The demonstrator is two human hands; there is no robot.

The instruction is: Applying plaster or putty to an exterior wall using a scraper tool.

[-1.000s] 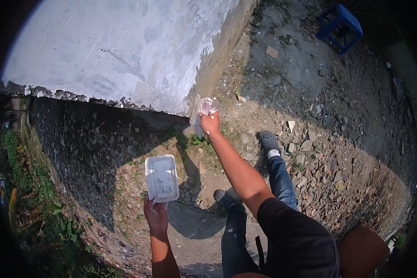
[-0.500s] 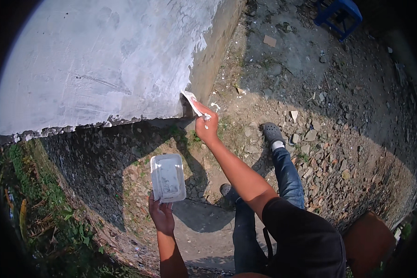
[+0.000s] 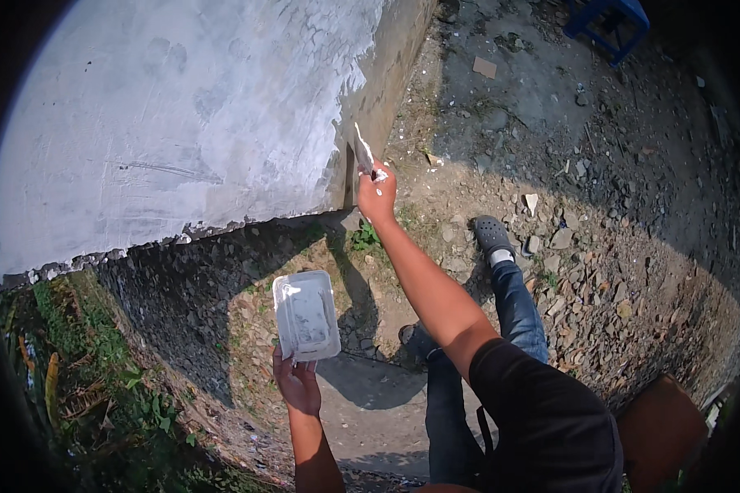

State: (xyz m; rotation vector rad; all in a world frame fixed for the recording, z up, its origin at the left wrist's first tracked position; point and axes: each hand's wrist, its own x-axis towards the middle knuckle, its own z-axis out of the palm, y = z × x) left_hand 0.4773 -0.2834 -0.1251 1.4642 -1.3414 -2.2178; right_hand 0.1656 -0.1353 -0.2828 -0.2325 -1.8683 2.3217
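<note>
My right hand (image 3: 376, 189) is closed on a scraper (image 3: 363, 152) smeared with white paste, its blade edge upright at the wall's corner, beside a bare grey-tan strip (image 3: 370, 90). The large wall face (image 3: 173, 123) is coated in rough whitish plaster, with a ragged, flaking lower edge. Below, my left hand (image 3: 298, 382) grips the near end of a translucent plastic tub (image 3: 304, 312) with white residue inside; its fingers are partly hidden under the tub.
Rubbly ground (image 3: 592, 287) surrounds my feet in grey clogs (image 3: 492, 234). A blue plastic stool (image 3: 608, 25) stands at upper right, near a cardboard scrap (image 3: 484, 66). A brown board (image 3: 662, 423) lies at lower right; plants (image 3: 74, 370) grow at left.
My right hand has moved upward with the scraper, whose blade has turned more upright along the corner. The tub in my left hand has shifted slightly rightward in view.
</note>
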